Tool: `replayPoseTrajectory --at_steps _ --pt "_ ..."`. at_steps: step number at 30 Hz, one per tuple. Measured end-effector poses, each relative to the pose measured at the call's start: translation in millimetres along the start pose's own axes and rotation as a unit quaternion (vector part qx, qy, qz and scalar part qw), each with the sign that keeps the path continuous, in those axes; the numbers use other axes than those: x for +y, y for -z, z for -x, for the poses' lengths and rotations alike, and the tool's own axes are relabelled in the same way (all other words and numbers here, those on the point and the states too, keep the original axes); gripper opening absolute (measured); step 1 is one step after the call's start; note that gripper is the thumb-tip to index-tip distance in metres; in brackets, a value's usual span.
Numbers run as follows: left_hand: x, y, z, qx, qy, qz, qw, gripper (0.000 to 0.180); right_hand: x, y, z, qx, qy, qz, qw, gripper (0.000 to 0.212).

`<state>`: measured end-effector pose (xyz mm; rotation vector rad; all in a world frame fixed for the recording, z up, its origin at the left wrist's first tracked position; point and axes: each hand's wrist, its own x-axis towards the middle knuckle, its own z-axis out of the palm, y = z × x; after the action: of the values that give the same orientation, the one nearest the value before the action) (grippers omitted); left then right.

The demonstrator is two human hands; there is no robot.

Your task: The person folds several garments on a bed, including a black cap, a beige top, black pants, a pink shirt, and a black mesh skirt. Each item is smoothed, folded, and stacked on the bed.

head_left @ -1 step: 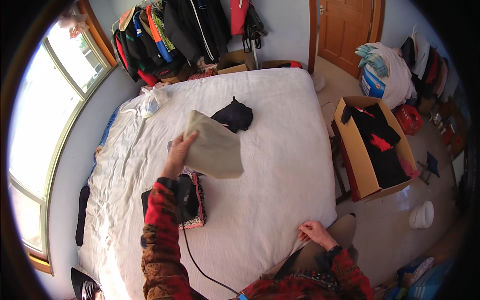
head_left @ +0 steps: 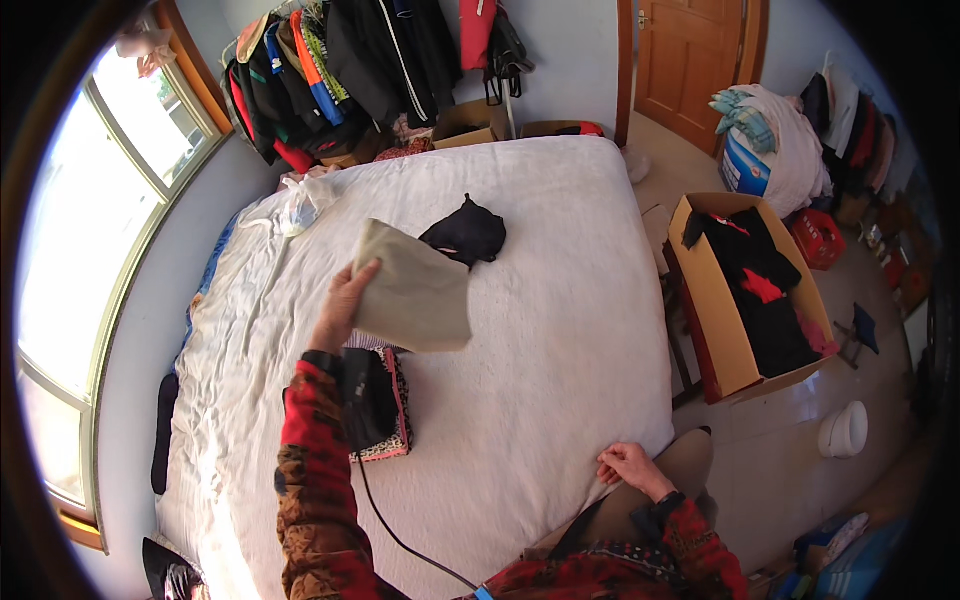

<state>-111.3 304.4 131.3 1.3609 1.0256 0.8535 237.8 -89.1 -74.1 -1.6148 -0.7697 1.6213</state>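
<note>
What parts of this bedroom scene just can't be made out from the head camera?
- Small pile on the bed: partly hidden behind the left hand, its sleeve and the beige folded cloth.
- Dark garment: too bunched to tell its kind.
- Cardboard box contents: tangled dark and red clothes, pieces indistinguishable.
- Right hand: whether it grips anything is unclear.

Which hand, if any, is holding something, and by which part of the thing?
The left hand holds a beige folded cloth by its left edge, lifted above the bed. The right hand holds nothing; it rests at the bed's near edge.

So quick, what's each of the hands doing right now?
Left hand: closed on a folded beige cloth.
Right hand: open, holding nothing, resting at the bed's edge.
</note>
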Motion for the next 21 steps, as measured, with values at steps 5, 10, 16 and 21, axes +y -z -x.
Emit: replayPoseTrajectory --at_steps 5,10,16,21 --pt "-53 121 -41 0.175 -0.035 -0.320 0.931 0.055 -2 -2 -7 0.008 -0.027 -0.002 1.000 0.024" --pt "-120 143 -38 0.191 -0.004 -0.466 0.864 0.059 -3 -3 -5 0.013 -0.034 0.003 0.999 0.026" --pt "-126 40 -31 0.056 0.024 -0.597 0.800 0.057 -6 -4 -5 0.015 -0.039 0.000 0.999 0.028" --pt "-137 9 -31 0.045 0.033 -0.656 0.753 0.065 -3 -6 -5 0.000 -0.028 0.011 1.000 0.030"
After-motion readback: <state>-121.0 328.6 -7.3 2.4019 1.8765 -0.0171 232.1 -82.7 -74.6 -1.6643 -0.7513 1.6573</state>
